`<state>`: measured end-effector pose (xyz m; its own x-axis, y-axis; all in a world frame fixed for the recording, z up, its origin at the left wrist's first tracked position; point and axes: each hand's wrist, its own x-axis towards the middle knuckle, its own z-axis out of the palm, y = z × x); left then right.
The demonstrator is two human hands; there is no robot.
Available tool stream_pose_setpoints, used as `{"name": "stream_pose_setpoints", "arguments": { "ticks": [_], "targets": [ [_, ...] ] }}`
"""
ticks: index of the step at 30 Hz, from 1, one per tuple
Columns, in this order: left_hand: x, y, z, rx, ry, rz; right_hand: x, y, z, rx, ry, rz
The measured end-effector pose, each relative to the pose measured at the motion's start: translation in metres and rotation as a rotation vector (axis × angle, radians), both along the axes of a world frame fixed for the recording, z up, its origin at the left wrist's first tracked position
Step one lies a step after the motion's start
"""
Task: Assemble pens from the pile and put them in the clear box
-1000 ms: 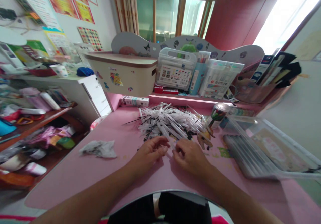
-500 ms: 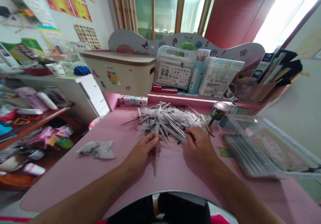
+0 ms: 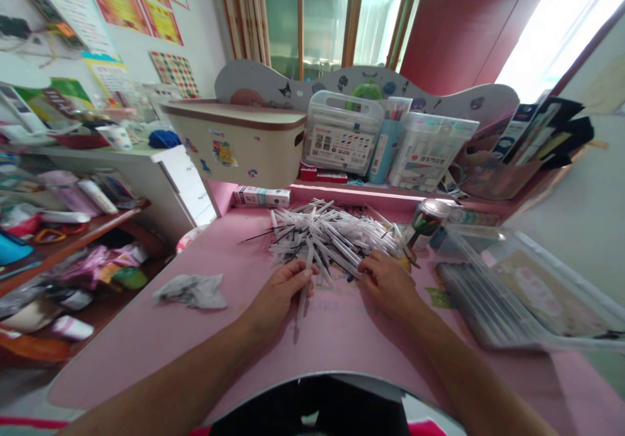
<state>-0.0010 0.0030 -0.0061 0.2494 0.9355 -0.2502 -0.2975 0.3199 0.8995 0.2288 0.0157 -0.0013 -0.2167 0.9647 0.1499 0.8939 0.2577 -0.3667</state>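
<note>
Pinching a slim whitish tube [image 3: 303,302] between thumb and fingers, the left hand [image 3: 284,285] is keeping a closed grip on it, in front of the large pile of tubes [image 3: 332,233] on the pink desk [image 3: 146,351]. The long axis of this tube is running roughly from the pile toward the person; its far end is pointing at the pile, and its near end is pointing down the desk toward the body, leaning a little to the left. Whether the near end is touching the desk, I cannot tell.

The right hand [image 3: 389,286] is reaching to the right front edge of the pile, its fingers bending inward at the ends of some tubes. Whether these fingers are grasping one tube or only touching, I cannot tell. In the pile the tubes are pointing in many directions, and several at the front are slanting toward the right hand.

On the left side of the desk a crumpled cloth [image 3: 191,291] is lying; on the right an open clear box [image 3: 498,285] is standing, and a metallic can [image 3: 431,217] is standing near the pile.
</note>
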Motion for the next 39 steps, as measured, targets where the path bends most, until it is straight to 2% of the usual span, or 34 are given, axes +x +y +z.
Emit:
{"name": "stream_pose_setpoints", "arguments": {
  "ticks": [8,15,22,24,26,28,31,33,35,39],
  "targets": [
    [0.000,-0.001,0.006,-0.010,0.054,0.064,-0.015,-0.004,0.002,-0.053,-0.099,-0.017],
    [0.003,-0.005,0.004,-0.019,0.079,-0.073,-0.036,-0.002,-0.002,-0.057,-0.254,-0.135],
    [0.001,-0.006,0.006,-0.003,0.142,-0.144,-0.033,0.000,-0.005,-0.032,-0.136,-0.133],
    [0.003,-0.008,0.005,-0.007,0.138,-0.157,-0.029,0.001,-0.004,-0.024,-0.030,-0.142],
    [0.004,-0.010,0.004,-0.014,0.134,-0.179,-0.025,0.002,-0.002,-0.026,0.171,-0.160],
    [0.006,-0.012,0.002,-0.007,0.131,-0.201,-0.022,0.002,0.000,-0.098,0.488,-0.170],
    [0.006,-0.013,0.000,0.047,0.141,-0.243,-0.022,-0.002,0.005,-0.299,1.031,-0.152],
    [0.005,-0.012,-0.001,0.099,0.170,-0.290,-0.024,-0.006,0.008,-0.387,1.271,-0.112],
    [0.003,-0.011,-0.002,0.143,0.203,-0.343,-0.026,-0.010,0.011,-0.419,1.367,-0.058],
    [-0.001,-0.009,-0.005,0.171,0.202,-0.383,-0.028,-0.013,0.011,-0.434,1.361,-0.007]
  ]
}}
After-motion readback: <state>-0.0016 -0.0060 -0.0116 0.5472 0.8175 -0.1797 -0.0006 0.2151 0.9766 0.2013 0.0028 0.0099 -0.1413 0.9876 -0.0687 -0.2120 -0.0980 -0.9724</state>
